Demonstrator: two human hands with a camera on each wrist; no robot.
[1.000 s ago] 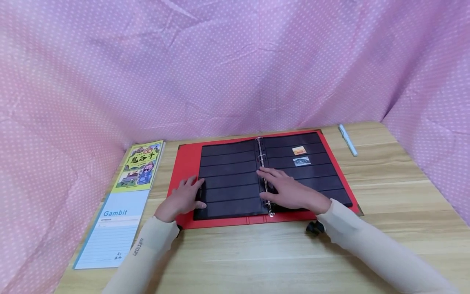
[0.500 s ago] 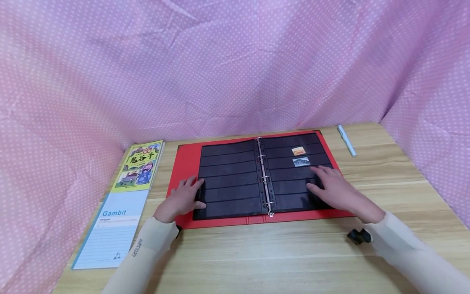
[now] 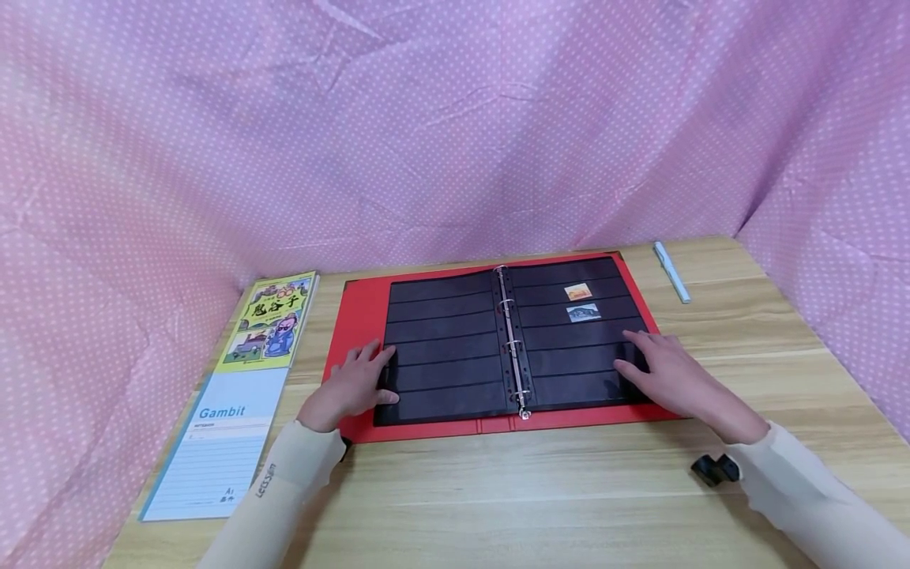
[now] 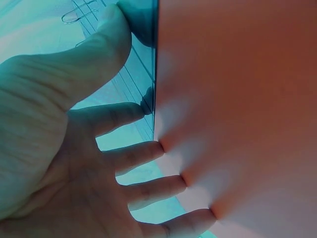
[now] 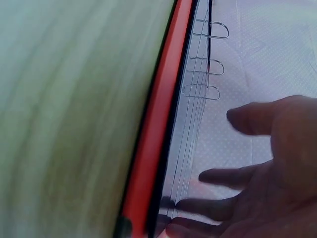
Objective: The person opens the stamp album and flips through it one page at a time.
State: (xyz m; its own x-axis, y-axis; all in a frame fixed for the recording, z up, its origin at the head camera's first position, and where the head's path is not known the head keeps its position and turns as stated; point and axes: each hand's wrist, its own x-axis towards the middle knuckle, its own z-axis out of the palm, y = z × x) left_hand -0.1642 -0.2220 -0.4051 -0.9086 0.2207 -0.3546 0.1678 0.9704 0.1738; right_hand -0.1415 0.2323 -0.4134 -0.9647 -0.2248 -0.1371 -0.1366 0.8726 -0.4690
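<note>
A red ring binder (image 3: 359, 316) lies open on the table, its black pocket pages on both sides of the metal rings (image 3: 512, 348). An orange stamp (image 3: 578, 292) and a blue-grey stamp (image 3: 584, 313) sit one above the other in the right page (image 3: 569, 363). My left hand (image 3: 351, 387) rests with spread fingers at the left page's outer edge; in the left wrist view several fingertips (image 4: 185, 181) touch the red cover, while thumb and forefinger meet the page. Fingers apart, my right hand (image 3: 668, 371) is at the right page's outer edge and holds nothing.
Left of the binder lie a yellow comic-style book (image 3: 273, 324) and a light blue notebook (image 3: 220, 442), partly covered by my left sleeve. A pale blue pen (image 3: 671, 273) is at the back right. A pink dotted cloth (image 3: 455, 142) hangs behind the table.
My right hand has moved right, from over the rings across the right page to its outer edge, uncovering the rings. My left hand has stayed in place.
</note>
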